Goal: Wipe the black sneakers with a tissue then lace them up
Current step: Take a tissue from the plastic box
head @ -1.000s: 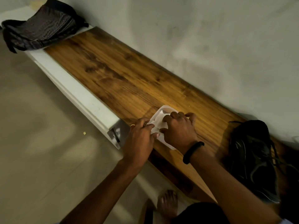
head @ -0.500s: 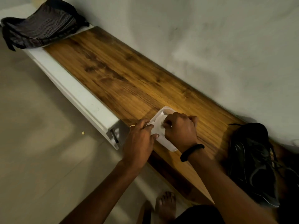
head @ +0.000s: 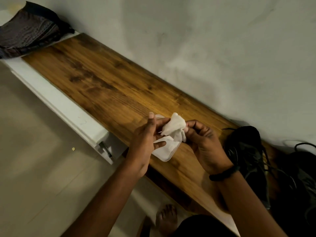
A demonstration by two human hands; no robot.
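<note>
A pale plaster wall (head: 205,48) runs behind a long wooden bench (head: 102,82) with a white front edge, and a tiled floor (head: 34,168) lies below it. At the bench's far left end sits a crumpled dark bag (head: 29,33). A small yellow scrap (head: 73,148) lies on the floor near the bench's white edge.

Towards the near end of the bench, a flat white tissue pack (head: 164,151) lies on the wood. The left hand (head: 145,139) is spread over it with its fingers straight: one finger presses on the pack and another reaches to the left edge of the tissue (head: 174,129), while the thumb points up. The tissue is lifted just above the pack, crumpled and partly unfolded. The right hand (head: 203,142) pinches its right side between thumb and curled fingers. A black wristband (head: 222,174) circles the right wrist.

The sneakers (head: 248,151) stand on the bench to the right of the hands, near the wall, with loose laces trailing from them; they are dark and in shadow, so detail is hard to make out. Neither hand touches them. A bare foot (head: 166,218) rests on the floor below the bench edge
</note>
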